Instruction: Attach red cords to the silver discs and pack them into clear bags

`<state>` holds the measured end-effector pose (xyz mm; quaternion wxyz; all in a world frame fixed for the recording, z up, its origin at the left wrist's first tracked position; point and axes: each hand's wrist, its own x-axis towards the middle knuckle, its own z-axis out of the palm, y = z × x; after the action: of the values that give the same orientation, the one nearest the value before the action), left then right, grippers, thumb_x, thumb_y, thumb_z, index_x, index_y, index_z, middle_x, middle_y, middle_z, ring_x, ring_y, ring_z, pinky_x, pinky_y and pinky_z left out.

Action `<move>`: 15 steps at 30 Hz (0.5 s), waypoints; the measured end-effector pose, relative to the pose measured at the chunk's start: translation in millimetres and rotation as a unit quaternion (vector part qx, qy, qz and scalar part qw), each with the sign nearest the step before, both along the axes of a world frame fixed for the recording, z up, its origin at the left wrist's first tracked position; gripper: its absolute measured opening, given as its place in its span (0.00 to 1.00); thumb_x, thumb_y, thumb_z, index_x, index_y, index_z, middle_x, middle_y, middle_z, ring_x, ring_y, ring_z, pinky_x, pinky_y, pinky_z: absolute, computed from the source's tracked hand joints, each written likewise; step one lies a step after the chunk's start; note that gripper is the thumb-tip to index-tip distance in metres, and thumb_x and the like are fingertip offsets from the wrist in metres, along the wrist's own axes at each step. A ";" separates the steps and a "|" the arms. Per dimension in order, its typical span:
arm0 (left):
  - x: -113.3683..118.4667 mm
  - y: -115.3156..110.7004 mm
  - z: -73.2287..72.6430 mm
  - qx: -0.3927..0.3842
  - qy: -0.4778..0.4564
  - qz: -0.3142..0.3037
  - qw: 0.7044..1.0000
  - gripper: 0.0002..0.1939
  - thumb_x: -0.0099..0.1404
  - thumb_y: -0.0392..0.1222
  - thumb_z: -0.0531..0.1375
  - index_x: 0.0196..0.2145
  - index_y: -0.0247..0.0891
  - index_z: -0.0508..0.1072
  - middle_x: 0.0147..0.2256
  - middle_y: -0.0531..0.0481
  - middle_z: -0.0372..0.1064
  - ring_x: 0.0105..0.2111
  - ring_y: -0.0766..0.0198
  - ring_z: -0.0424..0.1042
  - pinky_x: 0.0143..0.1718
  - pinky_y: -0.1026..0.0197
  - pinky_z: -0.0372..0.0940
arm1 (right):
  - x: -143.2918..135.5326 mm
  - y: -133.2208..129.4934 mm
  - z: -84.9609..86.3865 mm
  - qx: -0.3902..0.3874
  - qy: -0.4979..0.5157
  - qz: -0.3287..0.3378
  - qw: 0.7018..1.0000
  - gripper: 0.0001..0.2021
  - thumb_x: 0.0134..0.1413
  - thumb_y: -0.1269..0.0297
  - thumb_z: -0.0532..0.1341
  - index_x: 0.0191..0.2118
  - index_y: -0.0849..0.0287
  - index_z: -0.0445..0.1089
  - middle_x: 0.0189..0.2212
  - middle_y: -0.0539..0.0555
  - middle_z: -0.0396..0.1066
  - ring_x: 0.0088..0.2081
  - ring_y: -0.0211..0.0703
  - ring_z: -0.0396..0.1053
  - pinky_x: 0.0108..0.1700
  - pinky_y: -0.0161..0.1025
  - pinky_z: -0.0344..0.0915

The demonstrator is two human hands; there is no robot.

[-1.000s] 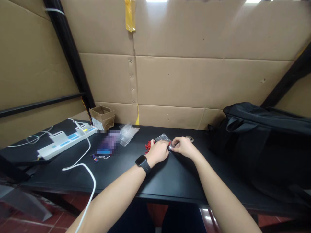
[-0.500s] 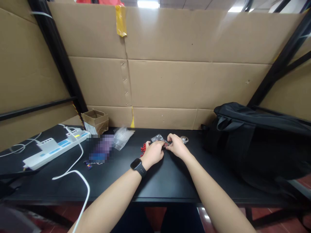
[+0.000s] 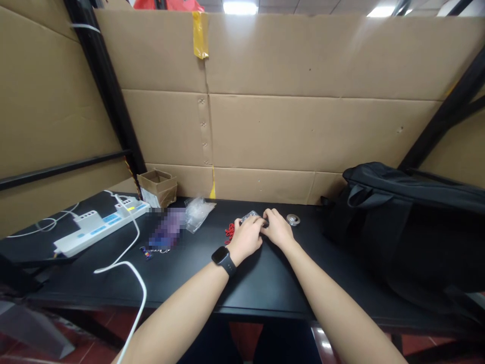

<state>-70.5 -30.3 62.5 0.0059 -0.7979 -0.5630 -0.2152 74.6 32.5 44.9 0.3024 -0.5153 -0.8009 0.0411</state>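
Observation:
My left hand [image 3: 247, 239], with a black watch on its wrist, rests over a small clear plastic bag [image 3: 250, 216] on the black table. Its fingers are bent and pressed on the bag's near side. Close against it on the right, my right hand [image 3: 278, 227] has curled fingers that meet at the bag's right end. What lies between the fingertips is too small to make out. Red cord [image 3: 229, 233] lies bunched beside the left hand. A roll of tape [image 3: 293, 220] is flat on the table just right of the right hand.
A black bag [image 3: 397, 227] fills the table's right side. To the left are a white power strip [image 3: 102, 230] with a trailing white cable [image 3: 138, 275], a small open cardboard box [image 3: 158, 187], crumpled clear plastic [image 3: 197, 214] and a blurred purple item [image 3: 166, 230]. Cardboard walls [image 3: 265, 131] stand behind.
The whole view has shifted, so things appear slightly farther right. My hands have drawn closer together over the small plastic bag, and less of the bag shows.

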 end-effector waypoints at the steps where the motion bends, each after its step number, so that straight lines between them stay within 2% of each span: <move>1: -0.2 -0.1 0.3 -0.001 -0.002 0.010 1.000 0.23 0.59 0.32 0.56 0.52 0.46 0.68 0.57 0.45 0.67 0.59 0.53 0.61 0.56 0.48 0.51 | 0.7 0.2 -0.1 -0.009 0.003 0.018 1.000 0.14 0.49 0.62 0.68 0.40 0.54 0.64 0.39 0.51 0.63 0.36 0.42 0.65 0.29 0.33 0.51; 4: -2.0 1.1 -0.2 -0.019 -0.009 0.027 0.999 0.19 0.61 0.36 0.57 0.50 0.43 0.68 0.52 0.42 0.70 0.55 0.51 0.65 0.54 0.47 0.52 | 6.6 1.6 -1.8 -0.021 0.022 0.076 0.997 0.15 0.50 0.65 0.67 0.43 0.52 0.65 0.40 0.50 0.64 0.38 0.41 0.66 0.32 0.33 0.56; 7: -4.9 3.6 -1.0 -0.042 -0.017 0.012 0.999 0.19 0.61 0.37 0.57 0.51 0.43 0.66 0.51 0.44 0.72 0.53 0.52 0.68 0.53 0.48 0.53 | 14.2 5.8 -4.7 -0.023 0.055 0.106 0.993 0.17 0.47 0.73 0.66 0.44 0.53 0.65 0.38 0.49 0.65 0.37 0.40 0.67 0.37 0.35 0.61; 12: -9.7 7.7 0.2 -0.088 -0.033 -0.006 0.996 0.33 0.58 0.38 0.60 0.60 0.47 0.56 0.53 0.45 0.71 0.53 0.53 0.70 0.53 0.51 0.56 | 21.8 13.4 -7.6 -0.106 0.142 0.160 0.971 0.18 0.46 0.71 0.67 0.44 0.55 0.65 0.32 0.46 0.68 0.28 0.35 0.67 0.34 0.34 0.64; 15: -10.8 9.3 0.9 -0.097 -0.066 -0.026 0.993 0.39 0.55 0.36 0.61 0.62 0.49 0.52 0.55 0.46 0.70 0.54 0.52 0.69 0.53 0.52 0.58 | 18.6 13.3 -9.0 -0.108 0.163 0.152 0.969 0.19 0.43 0.70 0.68 0.43 0.56 0.64 0.35 0.47 0.67 0.27 0.34 0.67 0.32 0.34 0.64</move>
<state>-81.3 -21.0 63.3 -0.1143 -0.7931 -0.5598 -0.2113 93.3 45.9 35.9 0.3616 -0.4033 -0.8005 0.2563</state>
